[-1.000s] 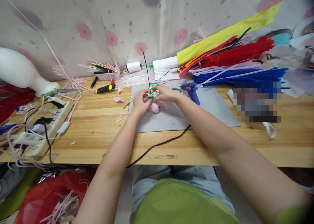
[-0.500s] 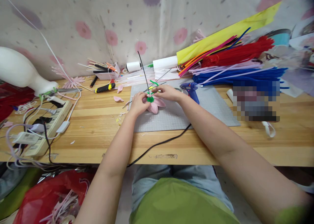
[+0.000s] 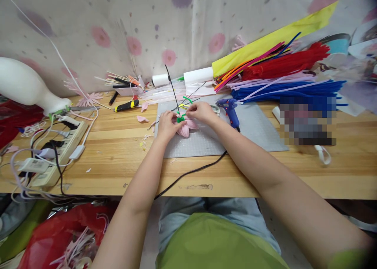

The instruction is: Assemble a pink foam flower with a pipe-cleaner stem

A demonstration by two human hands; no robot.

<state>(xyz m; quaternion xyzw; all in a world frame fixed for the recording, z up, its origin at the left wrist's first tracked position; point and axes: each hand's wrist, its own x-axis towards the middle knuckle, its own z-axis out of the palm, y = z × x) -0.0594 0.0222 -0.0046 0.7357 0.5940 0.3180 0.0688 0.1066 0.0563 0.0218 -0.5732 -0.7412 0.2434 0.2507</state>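
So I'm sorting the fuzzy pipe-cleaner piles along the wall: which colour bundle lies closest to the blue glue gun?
The blue pipe-cleaner bundle: its ends reach almost to the blue glue gun; the red bundle lies farther back.

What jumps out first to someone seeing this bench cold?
Mid-table, the left hand and right hand meet on a pink flower, with a green pipe cleaner and a black wire rising from it, over a grey cutting mat. Far right lies a loud heap of red, blue and pink pipe cleaners. At the left edge sits a cable-tangled power strip.
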